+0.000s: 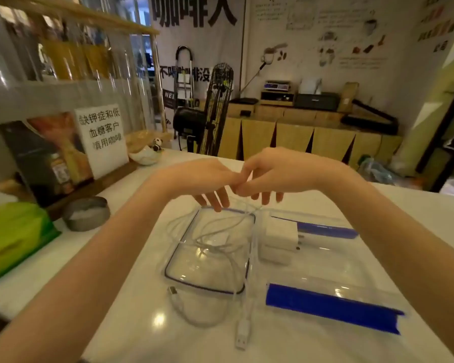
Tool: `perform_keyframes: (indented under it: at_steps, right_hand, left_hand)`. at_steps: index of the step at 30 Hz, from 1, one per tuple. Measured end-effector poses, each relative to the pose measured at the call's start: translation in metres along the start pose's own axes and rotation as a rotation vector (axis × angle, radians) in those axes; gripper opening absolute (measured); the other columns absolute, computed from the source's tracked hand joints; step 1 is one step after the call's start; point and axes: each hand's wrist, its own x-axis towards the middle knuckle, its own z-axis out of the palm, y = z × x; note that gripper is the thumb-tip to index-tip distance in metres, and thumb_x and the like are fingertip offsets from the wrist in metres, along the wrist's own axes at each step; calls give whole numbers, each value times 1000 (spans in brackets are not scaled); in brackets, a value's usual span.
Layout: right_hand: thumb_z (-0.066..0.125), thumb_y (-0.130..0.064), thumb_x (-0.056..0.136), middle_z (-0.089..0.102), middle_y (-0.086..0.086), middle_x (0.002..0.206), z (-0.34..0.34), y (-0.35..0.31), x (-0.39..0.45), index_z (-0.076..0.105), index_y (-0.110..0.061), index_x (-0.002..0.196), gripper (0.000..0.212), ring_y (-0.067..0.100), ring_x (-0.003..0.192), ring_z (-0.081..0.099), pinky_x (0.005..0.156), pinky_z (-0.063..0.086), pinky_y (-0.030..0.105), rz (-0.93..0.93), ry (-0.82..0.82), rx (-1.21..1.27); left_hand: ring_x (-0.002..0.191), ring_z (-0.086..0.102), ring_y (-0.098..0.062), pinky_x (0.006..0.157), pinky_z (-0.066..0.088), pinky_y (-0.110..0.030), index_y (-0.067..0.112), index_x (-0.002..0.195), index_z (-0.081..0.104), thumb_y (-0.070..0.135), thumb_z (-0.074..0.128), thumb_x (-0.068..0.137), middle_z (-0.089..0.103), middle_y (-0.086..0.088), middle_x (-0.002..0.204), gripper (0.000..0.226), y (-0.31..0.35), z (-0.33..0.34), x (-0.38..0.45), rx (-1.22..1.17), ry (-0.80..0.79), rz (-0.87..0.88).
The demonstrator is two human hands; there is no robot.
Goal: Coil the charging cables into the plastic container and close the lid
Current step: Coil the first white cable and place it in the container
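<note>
A clear plastic container (173,260) with a dark rim sits on the white counter in front of me. White charging cables (215,239) lie tangled across it, with a USB plug (241,336) and a smaller plug (172,290) trailing toward me. My left hand (205,176) and my right hand (275,171) meet above the container's far edge, both pinching the same white cable strand. To the right lies the clear lid (333,273) with blue clips, and a white charger block (279,237) rests on it.
A green tissue box (13,231) and a grey metal bowl (85,213) stand at the left. Behind them are a printed sign (101,138) and a small panda figure (156,145). The counter's far edge runs just beyond my hands.
</note>
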Motion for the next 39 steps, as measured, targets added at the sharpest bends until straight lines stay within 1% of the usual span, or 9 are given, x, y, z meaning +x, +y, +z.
perform_keyframes:
  at_steps: [7,10,14,16,19,27,29,36,39]
  right_hand:
    - [64,-31,78,69,1,93,43,0,0,66,-17,97,24,13,83,62,78,51,30,-62,-84,-47]
    - [67,-31,76,67,-2,91,57,-2,-2,67,-19,95,23,11,82,59,75,47,24,-78,-69,-61]
    - [68,-28,75,66,-4,86,70,-2,-4,68,-19,94,21,9,77,57,70,45,22,-84,-63,-91]
    - [67,-25,77,65,-6,81,73,-1,-5,70,-21,92,16,8,74,56,68,44,20,-102,-24,-87]
    - [65,-23,79,60,-13,73,72,0,-7,70,-21,94,15,5,70,55,61,39,13,-132,68,-45]
    - [66,-25,78,60,-12,72,50,4,-17,69,-19,88,12,4,67,55,58,45,8,-161,338,155]
    - [67,-25,76,62,-9,76,44,8,-19,66,-20,92,17,6,70,56,62,48,15,-150,428,256]
    - [67,-17,75,70,3,94,27,21,-25,60,-15,108,34,11,83,64,73,50,28,-160,560,853]
    - [59,-21,82,69,-13,95,30,21,-24,64,-27,102,21,-4,88,62,73,46,8,-158,515,834]
  left_hand:
    - [82,62,-8,76,48,-25,14,95,69,22,49,88,68,1,89,23,-35,30,-7,65,-85,114]
    - [69,55,-7,66,42,-19,13,82,70,21,52,84,64,1,77,20,-44,40,-10,66,-38,165]
    - [62,47,-17,63,39,-30,4,79,68,21,54,83,57,-6,66,23,-53,53,-13,43,-7,187]
    - [75,59,-23,75,48,-34,10,86,71,21,53,84,68,-8,82,21,-58,57,-14,3,21,202]
    - [84,65,-8,84,50,-27,15,92,71,24,52,87,72,0,88,22,-62,56,-15,-120,33,209]
    - [56,55,-2,64,46,-18,15,93,64,24,48,91,58,5,60,19,-43,41,-17,-118,196,367]
    - [49,48,0,56,45,-14,18,89,64,22,47,91,52,5,56,18,-33,36,-16,-139,238,414]
    - [46,48,-7,50,43,-17,14,76,58,16,38,95,51,9,44,28,5,18,-8,-573,297,550]
    - [45,51,-10,48,45,-20,13,75,52,17,32,96,53,6,48,29,21,10,-5,-916,222,627]
